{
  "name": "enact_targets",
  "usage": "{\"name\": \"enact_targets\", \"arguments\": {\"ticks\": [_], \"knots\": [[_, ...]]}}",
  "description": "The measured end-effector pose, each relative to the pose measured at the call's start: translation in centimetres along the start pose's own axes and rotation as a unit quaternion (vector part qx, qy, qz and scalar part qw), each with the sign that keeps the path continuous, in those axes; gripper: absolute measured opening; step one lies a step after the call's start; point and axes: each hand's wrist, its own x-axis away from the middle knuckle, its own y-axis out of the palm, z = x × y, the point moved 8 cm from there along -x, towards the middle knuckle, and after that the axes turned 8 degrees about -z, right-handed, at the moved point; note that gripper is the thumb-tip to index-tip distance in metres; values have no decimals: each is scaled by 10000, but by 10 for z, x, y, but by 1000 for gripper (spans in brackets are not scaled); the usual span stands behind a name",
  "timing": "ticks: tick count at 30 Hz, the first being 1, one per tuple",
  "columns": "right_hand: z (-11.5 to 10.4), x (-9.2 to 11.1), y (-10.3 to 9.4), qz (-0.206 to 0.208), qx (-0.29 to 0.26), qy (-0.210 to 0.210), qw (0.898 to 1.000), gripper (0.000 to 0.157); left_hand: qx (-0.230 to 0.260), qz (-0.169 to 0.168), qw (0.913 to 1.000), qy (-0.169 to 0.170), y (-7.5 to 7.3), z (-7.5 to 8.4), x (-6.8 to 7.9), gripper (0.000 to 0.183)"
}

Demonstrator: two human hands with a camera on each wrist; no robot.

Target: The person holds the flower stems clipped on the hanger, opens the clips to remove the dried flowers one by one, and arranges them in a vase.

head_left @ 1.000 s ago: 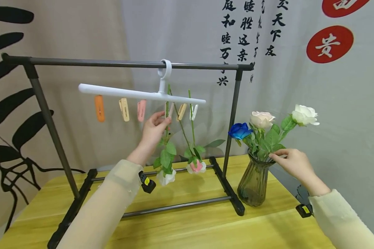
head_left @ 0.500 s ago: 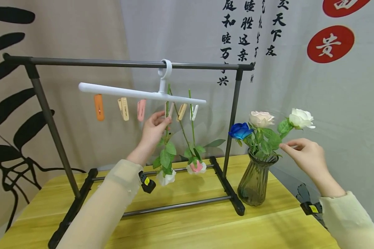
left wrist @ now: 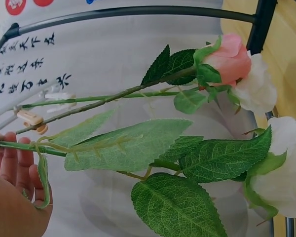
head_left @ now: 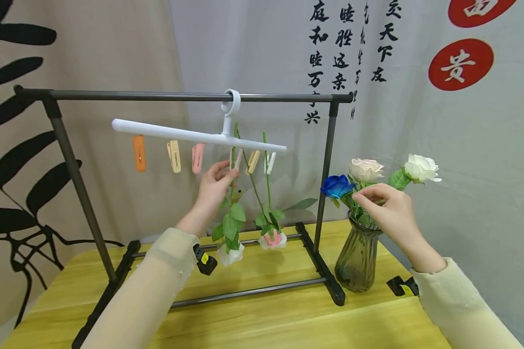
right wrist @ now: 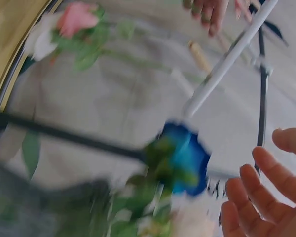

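Note:
In the head view my left hand (head_left: 209, 191) pinches the stem of an upside-down white rose (head_left: 230, 254) close below the white hanger (head_left: 170, 132), beside a pale clothespin (head_left: 238, 158). The left wrist view shows the green stem (left wrist: 22, 145) between thumb and fingers. A pink rose (left wrist: 229, 59) and another white rose (left wrist: 256, 86) hang alongside, heads down. My right hand (head_left: 390, 211) hovers before the ribbed glass vase (head_left: 355, 266), fingertips near the blue rose (head_left: 337, 186), fingers loosely bent around nothing. Pale pink (head_left: 366, 169) and white roses (head_left: 421, 168) stand in the vase too.
The hanger hooks over the top bar (head_left: 135, 96) of a dark metal rack standing on the wooden table (head_left: 253, 320). Orange (head_left: 139, 153), cream (head_left: 173, 156) and pink clothespins (head_left: 198, 158) dangle from its left part. A printed curtain (head_left: 253, 43) hangs behind.
My right hand first drew away from the vase's rim to the right, then swung left across the vase toward the blue rose. The vase's white rose shifted slightly; my left hand keeps its hold.

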Motion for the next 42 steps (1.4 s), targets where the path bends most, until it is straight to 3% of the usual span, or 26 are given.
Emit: {"name": "enact_targets", "arguments": {"ticks": [5, 10, 16, 20, 26, 32, 39, 42], "knots": [[-27, -14, 30, -256, -498, -416, 9976, 9, -11, -9, 10000, -31, 0, -1, 1, 48], [-48, -30, 68, -732, -1206, -479, 9888, 17, -12, 30, 10000, -26, -1, -1, 2, 47], [-61, -52, 111, -1341, -1856, -231, 9732, 25, -80, -81, 9999, -38, -3, -5, 8, 46], [-64, -67, 132, -1635, -2541, 21, 9533, 30, -51, -103, 9999, -64, -4, -7, 12, 42], [-77, -87, 159, -2007, -3608, 489, 9095, 36, -68, -66, 9999, -33, -9, -7, 15, 39], [-102, -99, 186, -2343, -4654, 752, 8502, 44, -177, -44, 9998, 21, -11, -2, 18, 36], [-119, -108, 209, -2174, -5653, 1249, 7858, 45, -148, -98, 9997, 148, -9, 3, 20, 33], [-123, -112, 215, -2053, -5927, 1422, 7657, 44, -136, -92, 9998, 148, -8, 4, 21, 31]]}}
